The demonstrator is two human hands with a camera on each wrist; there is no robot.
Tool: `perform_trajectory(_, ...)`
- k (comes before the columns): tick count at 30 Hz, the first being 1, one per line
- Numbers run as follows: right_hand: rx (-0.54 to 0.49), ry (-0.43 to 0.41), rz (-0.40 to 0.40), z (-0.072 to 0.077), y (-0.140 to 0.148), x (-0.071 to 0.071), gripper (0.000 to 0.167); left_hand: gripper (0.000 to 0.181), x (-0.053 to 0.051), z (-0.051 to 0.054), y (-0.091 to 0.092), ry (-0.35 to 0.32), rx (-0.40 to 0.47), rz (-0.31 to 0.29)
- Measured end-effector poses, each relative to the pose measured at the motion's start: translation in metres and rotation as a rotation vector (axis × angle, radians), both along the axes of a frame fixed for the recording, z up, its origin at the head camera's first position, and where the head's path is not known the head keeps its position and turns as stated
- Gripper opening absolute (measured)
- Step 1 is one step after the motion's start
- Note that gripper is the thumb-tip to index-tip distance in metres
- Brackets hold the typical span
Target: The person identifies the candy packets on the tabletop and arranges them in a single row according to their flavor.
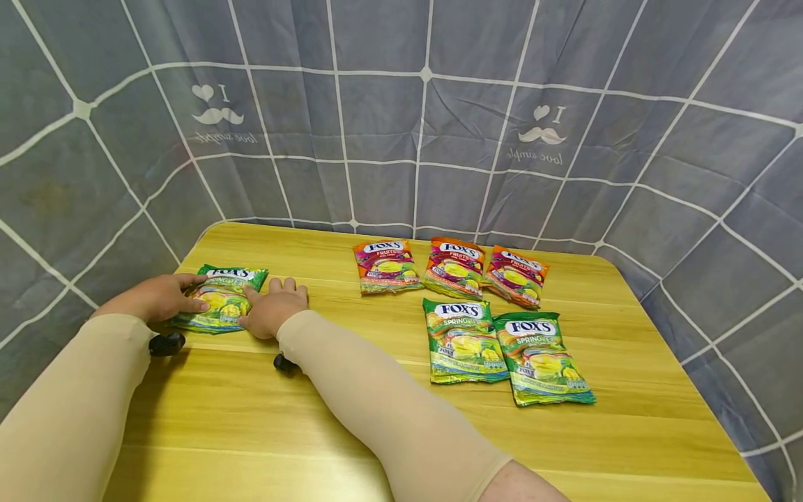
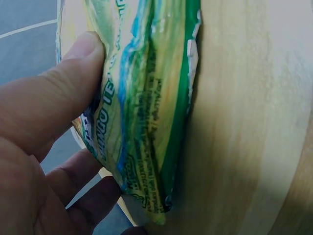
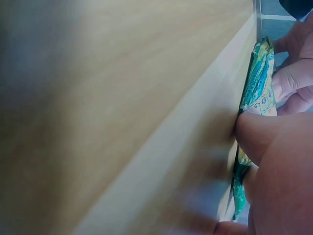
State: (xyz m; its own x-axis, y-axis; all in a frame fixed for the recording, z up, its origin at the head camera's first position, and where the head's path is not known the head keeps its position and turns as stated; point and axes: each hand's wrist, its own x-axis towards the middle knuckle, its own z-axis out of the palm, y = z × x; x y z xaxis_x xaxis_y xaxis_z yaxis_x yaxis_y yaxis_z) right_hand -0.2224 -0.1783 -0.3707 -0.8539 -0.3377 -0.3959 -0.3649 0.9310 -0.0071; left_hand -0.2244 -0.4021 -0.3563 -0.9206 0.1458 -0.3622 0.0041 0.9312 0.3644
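Observation:
A green FOX'S candy bag lies label up at the left of the wooden table, between both hands. My left hand holds its left side; in the left wrist view the thumb lies on the bag's face and the other fingers are at its edge, partly hidden. At the bag's right side, my right hand rests with its fingers spread. The right wrist view shows the right thumb touching the green bag at its edge.
Three red-orange FOX'S bags lie in a row toward the back, right of centre. Two more green bags lie side by side in front of them. A grey checked curtain surrounds the table at the back and sides.

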Motion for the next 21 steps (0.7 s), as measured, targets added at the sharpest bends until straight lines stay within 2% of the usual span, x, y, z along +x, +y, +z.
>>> perform_trajectory(21,0.003,-0.028,-0.002,0.0053,0.0074,0.0016,0.07,0.092,-0.0012,-0.0026,-0.0008,0.0,0.008,-0.005)
